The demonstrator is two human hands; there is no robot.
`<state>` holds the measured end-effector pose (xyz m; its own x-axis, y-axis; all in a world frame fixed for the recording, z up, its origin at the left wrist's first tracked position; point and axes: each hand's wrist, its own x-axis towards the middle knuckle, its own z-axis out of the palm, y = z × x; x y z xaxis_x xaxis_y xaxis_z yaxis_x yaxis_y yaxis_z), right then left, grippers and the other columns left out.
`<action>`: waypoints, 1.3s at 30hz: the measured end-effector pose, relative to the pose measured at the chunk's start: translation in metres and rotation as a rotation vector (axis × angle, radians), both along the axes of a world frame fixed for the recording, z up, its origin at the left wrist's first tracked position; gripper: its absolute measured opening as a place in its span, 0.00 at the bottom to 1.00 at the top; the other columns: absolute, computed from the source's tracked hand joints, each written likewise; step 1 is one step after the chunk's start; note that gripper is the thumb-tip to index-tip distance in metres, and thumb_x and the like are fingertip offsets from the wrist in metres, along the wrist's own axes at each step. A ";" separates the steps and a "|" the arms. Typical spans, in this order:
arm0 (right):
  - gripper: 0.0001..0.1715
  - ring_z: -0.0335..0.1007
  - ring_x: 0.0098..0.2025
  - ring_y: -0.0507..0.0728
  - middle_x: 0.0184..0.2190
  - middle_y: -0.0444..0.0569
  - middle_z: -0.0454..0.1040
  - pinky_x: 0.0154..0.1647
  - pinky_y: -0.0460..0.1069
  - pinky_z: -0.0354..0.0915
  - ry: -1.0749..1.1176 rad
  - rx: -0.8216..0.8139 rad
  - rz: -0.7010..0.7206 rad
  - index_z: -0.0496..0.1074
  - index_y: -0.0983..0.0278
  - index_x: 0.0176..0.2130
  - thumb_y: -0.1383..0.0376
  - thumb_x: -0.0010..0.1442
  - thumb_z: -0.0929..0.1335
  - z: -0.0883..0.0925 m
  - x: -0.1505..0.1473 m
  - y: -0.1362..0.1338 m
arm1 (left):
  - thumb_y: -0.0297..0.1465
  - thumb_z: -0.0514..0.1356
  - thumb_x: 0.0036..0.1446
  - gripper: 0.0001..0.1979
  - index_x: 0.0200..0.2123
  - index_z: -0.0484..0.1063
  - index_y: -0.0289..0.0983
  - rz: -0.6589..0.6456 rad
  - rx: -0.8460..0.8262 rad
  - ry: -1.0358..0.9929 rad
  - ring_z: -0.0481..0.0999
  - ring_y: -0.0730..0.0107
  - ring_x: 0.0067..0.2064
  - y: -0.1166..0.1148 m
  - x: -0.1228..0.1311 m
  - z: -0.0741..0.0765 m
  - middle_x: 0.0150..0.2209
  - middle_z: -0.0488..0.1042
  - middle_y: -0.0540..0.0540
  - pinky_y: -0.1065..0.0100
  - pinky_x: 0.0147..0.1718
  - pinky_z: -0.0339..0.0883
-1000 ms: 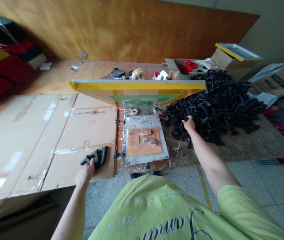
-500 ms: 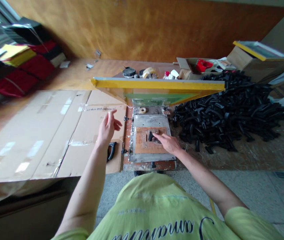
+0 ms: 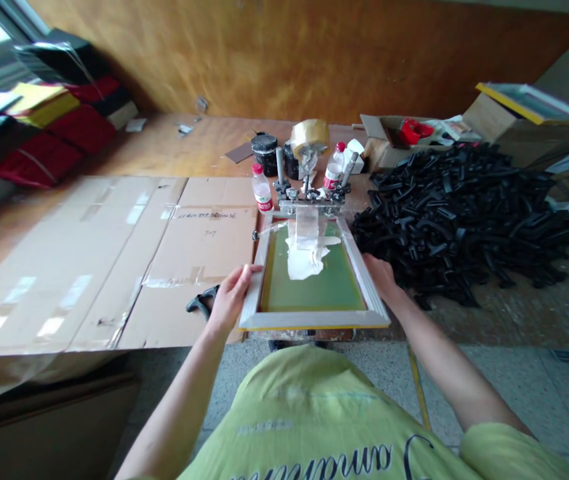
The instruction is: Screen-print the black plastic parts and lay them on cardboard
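Where Left Hand (image 3: pixel 231 297) and Right Hand (image 3: pixel 383 279) Meet Its Sides: One Frame (image 3: pixel 314 320)

As the hands stand at its nine and three o'clock, the frame spans the bench (image 3: pixel 189 150) between them: rectangular, pale ridged metal, yellow-edged at six.

Left hand: fingers pressed together, tips at the frame's side; whether they pinch it cannot be told. Right hand: against the outer side, fingers largely hidden, their state unclear.

Mesh (image 3: pixel 334 287): green, translucent, smooth; white smear (image 3: pixel 304 268), ragged-edged, toward twelve.
Clamp (image 3: pixel 309 208): grey metal, two-posted, at twelve.
Tape (image 3: pixel 309 137): one fat, glossy roll, near the clamp.
Bottles (image 3: pixel 263 192): two, clear plastic, red-capped, eleven and one o'clock.
Tubs (image 3: pixel 265 157): black, round, toward twelve.
Cardboard (image 3: pixel 64 260): flat, brown, creased, nine o'clock.
Handle (image 3: pixel 197 305): black, curved, on the cardboard, just beside the left hand.
Pile (image 3: pixel 464 227): many black, curved pieces, two o'clock.
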<state>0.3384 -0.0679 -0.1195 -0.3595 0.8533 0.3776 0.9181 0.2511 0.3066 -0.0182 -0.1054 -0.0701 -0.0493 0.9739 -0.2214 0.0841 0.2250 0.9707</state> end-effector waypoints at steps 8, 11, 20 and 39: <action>0.38 0.66 0.57 0.65 0.57 0.60 0.69 0.53 0.56 0.68 0.446 -0.304 0.088 0.64 0.66 0.63 0.62 0.57 0.74 0.051 -0.078 0.064 | 0.47 0.64 0.53 0.38 0.65 0.64 0.39 0.003 -0.164 0.097 0.76 0.66 0.30 -0.011 0.003 -0.092 0.30 0.77 0.49 0.69 0.27 0.68; 0.18 0.71 0.47 0.61 0.44 0.55 0.76 0.46 0.53 0.67 0.327 -0.499 0.125 0.73 0.65 0.51 0.66 0.60 0.71 0.041 -0.110 0.055 | 0.47 0.63 0.54 0.37 0.64 0.65 0.38 -0.024 -0.169 0.136 0.76 0.66 0.29 -0.008 0.000 -0.099 0.30 0.77 0.48 0.69 0.27 0.68; 0.12 0.73 0.39 0.55 0.41 0.48 0.78 0.35 0.47 0.61 0.186 -0.747 0.451 0.76 0.63 0.42 0.72 0.64 0.64 0.033 -0.087 -0.005 | 0.48 0.61 0.56 0.35 0.63 0.66 0.38 -0.046 -0.183 0.116 0.75 0.67 0.30 -0.009 -0.001 -0.101 0.32 0.78 0.47 0.69 0.28 0.68; 0.35 0.73 0.44 0.58 0.50 0.50 0.76 0.44 0.51 0.67 0.515 -0.410 0.058 0.60 0.54 0.67 0.57 0.64 0.69 0.067 -0.085 0.074 | 0.51 0.66 0.50 0.41 0.63 0.66 0.37 -0.068 -0.173 -0.024 0.65 0.76 0.22 -0.007 -0.001 -0.023 0.24 0.73 0.52 0.74 0.19 0.54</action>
<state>0.2534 0.0060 -0.0526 -0.2692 0.9493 0.1623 0.9032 0.3073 -0.2995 -0.0196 -0.1124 -0.0929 0.0223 0.9220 -0.3866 0.0817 0.3838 0.9198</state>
